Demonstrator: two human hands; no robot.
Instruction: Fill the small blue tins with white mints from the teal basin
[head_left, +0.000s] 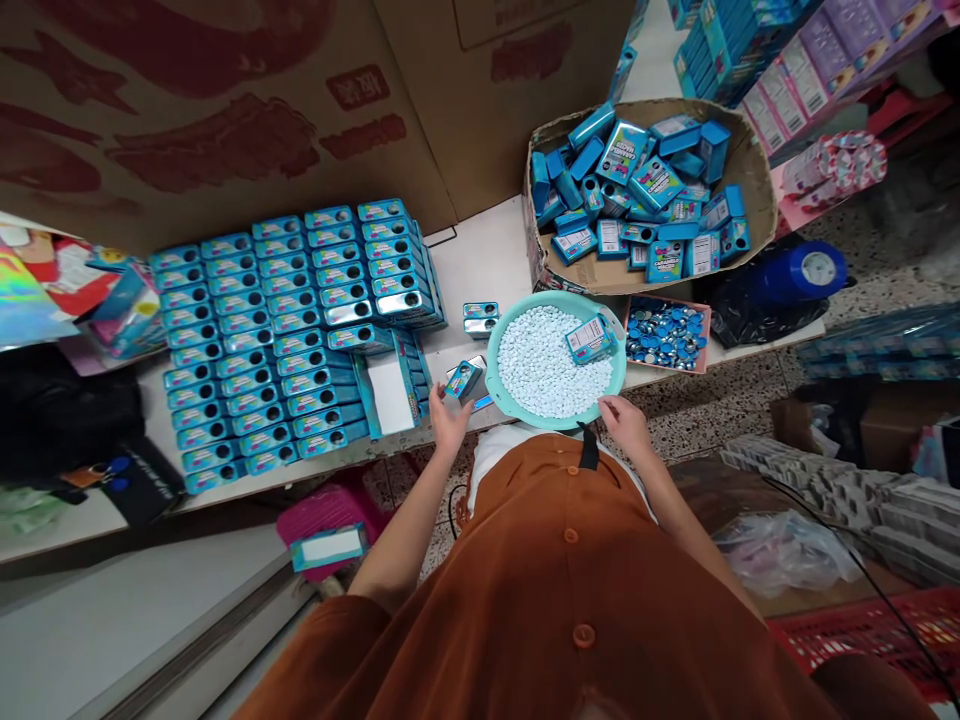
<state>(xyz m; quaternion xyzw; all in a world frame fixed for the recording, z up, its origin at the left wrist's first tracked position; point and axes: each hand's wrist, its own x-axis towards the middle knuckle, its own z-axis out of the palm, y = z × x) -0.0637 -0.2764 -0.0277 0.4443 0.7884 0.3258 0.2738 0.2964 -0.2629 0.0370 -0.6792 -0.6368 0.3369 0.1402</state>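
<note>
My left hand [450,420] is at the table's front edge, thumb and fingers around the lower end of a small blue candy tin [464,377] that is tilted. My right hand [626,422] has its fingers curled together at the front right rim of a mint-green basin [493,385]; what they hold, if anything, is too small to make out. Small white candies [544,375] fill much of the basin, and another blue tin [589,340] lies on top of them. Behind my left hand, two more tins [480,318] rest on the table.
Rows of blue tins [259,340] stand on the left, beside an open display box [391,393]. A cardboard box [652,278] of loose tins sits behind the basin. To its right is a pink tray [705,345] of small round blue and silver pieces. A large carton [420,110] walls the back.
</note>
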